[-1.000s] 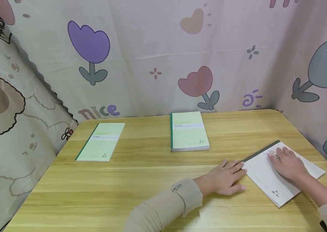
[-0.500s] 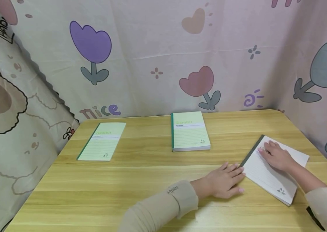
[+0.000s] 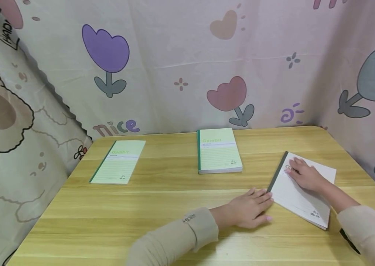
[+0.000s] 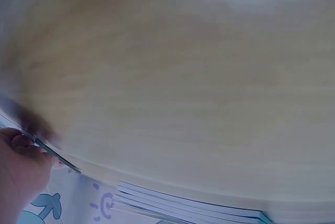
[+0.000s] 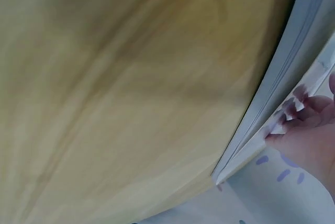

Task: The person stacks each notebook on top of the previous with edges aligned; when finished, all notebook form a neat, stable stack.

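A white notebook (image 3: pixel 302 197) with a dark grey spine lies slightly tilted on the right side of the table. My right hand (image 3: pixel 308 176) rests flat on its cover, partly hiding the printed title. Palm down on the wood, my left hand (image 3: pixel 249 208) reaches the notebook's spine corner with its fingertips, the fingers straight. In the right wrist view the fingers of the right hand (image 5: pixel 309 135) lie on the cover above the notebook's page edges (image 5: pixel 261 98). The left wrist view shows the left hand (image 4: pixel 23 171) only at its lower left.
A stack of green notebooks (image 3: pixel 220 151) with dark green spines stands at the table's back middle. Farther left lies a thin green notebook (image 3: pixel 119 162). A printed curtain (image 3: pixel 160 99) hangs along the back edge of the wooden table (image 3: pixel 124 221).
The white notebook has slid left and turned so its spine stands more upright in view. My right hand has moved left with it, and my left hand has shifted slightly left.
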A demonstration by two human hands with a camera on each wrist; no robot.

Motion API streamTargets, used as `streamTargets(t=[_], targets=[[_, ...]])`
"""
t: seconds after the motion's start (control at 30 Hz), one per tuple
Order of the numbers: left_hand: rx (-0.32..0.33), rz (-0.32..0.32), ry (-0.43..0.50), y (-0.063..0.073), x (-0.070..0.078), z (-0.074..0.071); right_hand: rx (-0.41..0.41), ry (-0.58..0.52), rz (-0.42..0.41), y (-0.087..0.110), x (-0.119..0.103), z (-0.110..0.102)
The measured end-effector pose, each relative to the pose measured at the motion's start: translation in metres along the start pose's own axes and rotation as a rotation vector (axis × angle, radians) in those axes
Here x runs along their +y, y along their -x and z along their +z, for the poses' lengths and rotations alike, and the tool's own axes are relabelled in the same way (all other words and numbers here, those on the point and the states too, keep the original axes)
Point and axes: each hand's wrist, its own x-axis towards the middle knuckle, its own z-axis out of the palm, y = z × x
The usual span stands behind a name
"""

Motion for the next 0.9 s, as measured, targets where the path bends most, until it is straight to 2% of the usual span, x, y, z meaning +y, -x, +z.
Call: streamTargets(t=[0.3, 0.53, 0.9], targets=[[0.009, 0.007, 0.037, 0.009, -0.005, 0.001, -0.027, -0.064, -0.033, -0.011, -0.01, 0.002], [0.004, 0.001, 0.046, 0.014, -0.008, 0.002, -0.034, -0.066, -0.057, -0.02, -0.012, 0.005], [0.017, -0.001, 0.066, 0.027, -0.013, 0.006, -0.049, -0.075, -0.086, -0.033, -0.029, 0.011]])
